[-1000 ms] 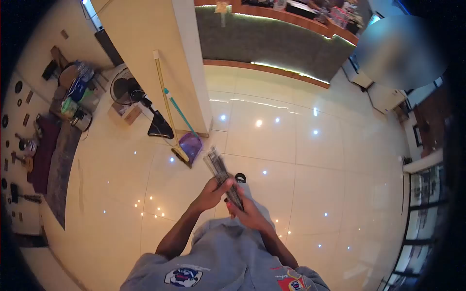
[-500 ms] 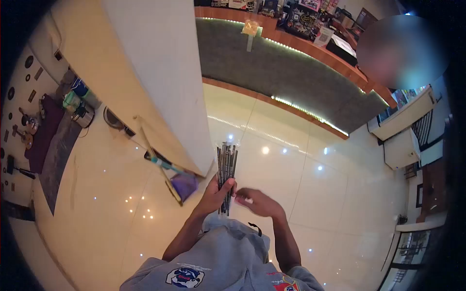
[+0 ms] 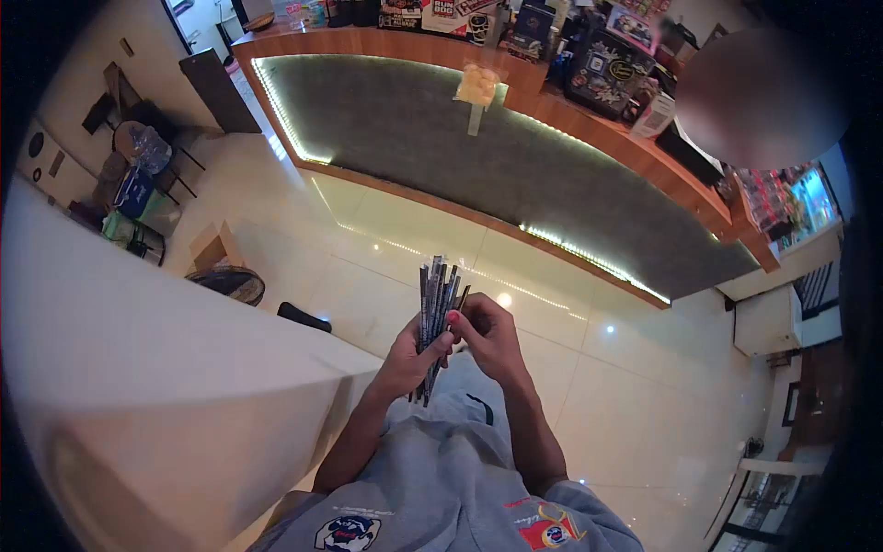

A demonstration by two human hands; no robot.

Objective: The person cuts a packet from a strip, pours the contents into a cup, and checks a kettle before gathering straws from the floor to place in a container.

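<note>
In front of my body, my left hand [image 3: 403, 364] is closed around a bundle of thin dark sticks [image 3: 434, 299]. They stand roughly upright, fan out a little at the top and carry small pale lettering, with clear wrapping showing at their upper ends. My right hand [image 3: 493, 342] meets the bundle's right side, its fingers pinched around one thin stick [image 3: 464, 297] that leans away from the others. Its lower part is hidden by the fingers. The lower ends of the bundle poke out beneath my left hand.
A long counter [image 3: 386, 120] with a wooden top runs across the front, loaded with boxes and goods. A pale wall or pillar [image 3: 184, 368] stands close on my left. Beyond it are a black fan [image 3: 225, 283] and a cardboard box [image 3: 216, 247]. Another person, blurred, is at upper right.
My right hand has moved up from beside the bundle and now pinches one stick at its right side. The view has shifted, showing more of the counter's left end; the dustpan has left view.
</note>
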